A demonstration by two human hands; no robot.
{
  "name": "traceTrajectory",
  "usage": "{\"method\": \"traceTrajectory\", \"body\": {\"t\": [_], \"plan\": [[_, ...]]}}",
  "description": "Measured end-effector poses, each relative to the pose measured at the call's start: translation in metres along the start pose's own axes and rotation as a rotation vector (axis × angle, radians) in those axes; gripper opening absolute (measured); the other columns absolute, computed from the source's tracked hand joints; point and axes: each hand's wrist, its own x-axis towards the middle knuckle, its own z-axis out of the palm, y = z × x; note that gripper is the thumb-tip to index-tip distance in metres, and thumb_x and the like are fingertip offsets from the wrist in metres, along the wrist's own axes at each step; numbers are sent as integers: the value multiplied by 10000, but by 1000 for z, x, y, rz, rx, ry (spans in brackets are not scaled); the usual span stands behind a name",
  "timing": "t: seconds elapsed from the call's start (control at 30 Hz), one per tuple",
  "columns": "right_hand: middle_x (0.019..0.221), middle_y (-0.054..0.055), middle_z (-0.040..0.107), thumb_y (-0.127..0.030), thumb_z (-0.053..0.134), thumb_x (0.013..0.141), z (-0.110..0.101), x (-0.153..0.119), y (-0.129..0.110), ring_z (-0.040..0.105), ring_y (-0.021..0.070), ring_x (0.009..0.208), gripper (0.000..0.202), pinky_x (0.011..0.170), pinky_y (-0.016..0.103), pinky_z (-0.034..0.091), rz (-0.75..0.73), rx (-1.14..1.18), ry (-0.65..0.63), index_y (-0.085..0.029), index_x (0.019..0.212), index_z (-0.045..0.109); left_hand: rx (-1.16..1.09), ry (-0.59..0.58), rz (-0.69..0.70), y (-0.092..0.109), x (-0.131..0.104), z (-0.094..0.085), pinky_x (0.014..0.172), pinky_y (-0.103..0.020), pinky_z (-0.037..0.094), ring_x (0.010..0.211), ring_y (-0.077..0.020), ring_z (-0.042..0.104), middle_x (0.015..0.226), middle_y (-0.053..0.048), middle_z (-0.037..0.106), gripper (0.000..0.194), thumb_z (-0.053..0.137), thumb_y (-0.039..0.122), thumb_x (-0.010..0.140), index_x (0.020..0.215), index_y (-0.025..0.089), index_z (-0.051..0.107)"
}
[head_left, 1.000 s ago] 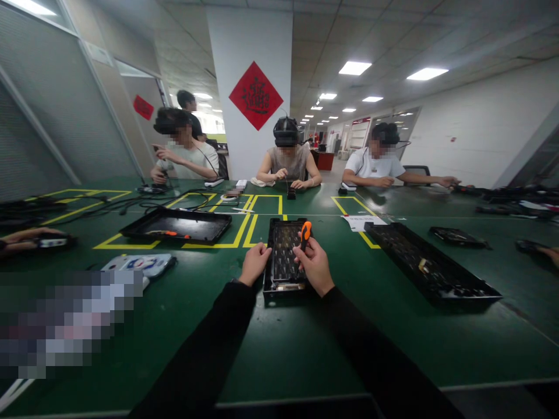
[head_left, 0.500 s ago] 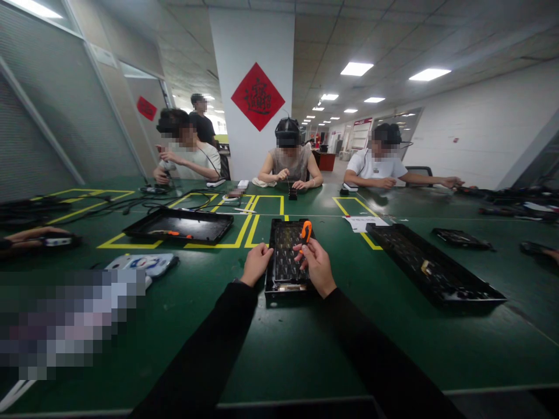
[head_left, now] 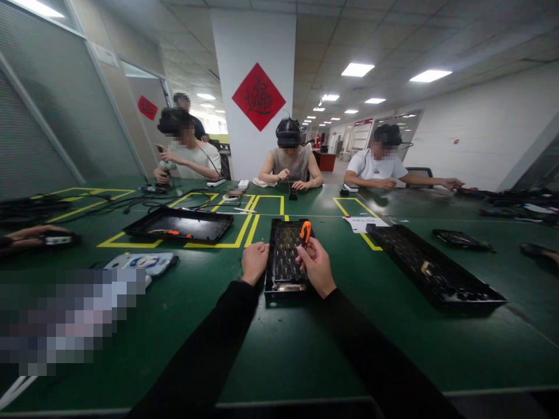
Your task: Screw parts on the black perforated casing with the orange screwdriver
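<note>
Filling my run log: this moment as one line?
left hand: beside center tray | right hand: grips orange tool over center tray

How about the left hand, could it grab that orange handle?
Probably yes: the orange handle sticks up above the right hand, and only the low black tray seems to lie between it and the left hand.

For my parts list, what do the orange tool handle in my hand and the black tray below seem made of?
Orange tool handle: likely plastic or rubber, satin-looking, given its vivid color, little shine. Black tray: likely plastic, semi-gloss, from glints along its rim; painted metal is possible.
</note>
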Motion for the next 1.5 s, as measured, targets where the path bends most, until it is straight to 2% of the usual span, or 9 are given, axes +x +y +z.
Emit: {"method": "traceTrajectory", "body": {"t": [0.17, 0.4, 0.57, 0.83, 1.23, 1.5], "plan": [[754, -1, 556, -361, 565, 771, 0, -1, -3, 528, 92, 565, 333, 397, 164, 399, -4, 13, 4, -190, 1054, 525, -52, -4, 61, 2, 1, 2, 508, -250, 204, 486, -93, 257, 467, 44, 234, 397, 440, 322, 773, 499, 179, 192], [809, 25, 578, -352, 508, 812, -1, -1, -5, 525, 84, 562, 291, 410, 169, 398, 0, 7, -21, -171, 1037, 540, -80, -82, 29, -4, 2, 3, 524, -227, 243, 507, -92, 305, 486, 56, 273, 369, 470, 313, 757, 529, 186, 209], [815, 31, 587, -347, 460, 834, -2, 0, -3, 538, 93, 588, 342, 415, 168, 393, -6, 36, -42, -176, 1125, 516, -74, -134, 39, -4, 1, 3, 527, -227, 241, 507, -93, 313, 486, 59, 296, 361, 490, 306, 742, 529, 186, 225], [799, 23, 586, -344, 462, 836, -2, -1, -3, 514, 85, 559, 397, 411, 171, 377, -7, 32, -43, -177, 1196, 481, -100, -141, 39, -6, 2, 4, 523, -224, 235, 505, -93, 313, 487, 59, 293, 352, 491, 309, 732, 526, 186, 234], [770, 4, 574, -340, 475, 826, -1, -1, -3, 504, 75, 524, 285, 393, 166, 369, -24, 23, -39, -180, 1059, 516, -107, -142, 40, -4, 1, 3, 523, -226, 238, 506, -93, 311, 490, 58, 289, 351, 484, 303, 735, 533, 186, 221], [795, 8, 580, -356, 507, 814, -1, 0, -2, 524, 78, 530, 310, 388, 160, 384, -24, 24, -47, -187, 1073, 492, -109, -140, 47, -3, 1, 1, 524, -226, 237, 509, -93, 315, 492, 58, 297, 345, 482, 306, 737, 533, 187, 231]]}}
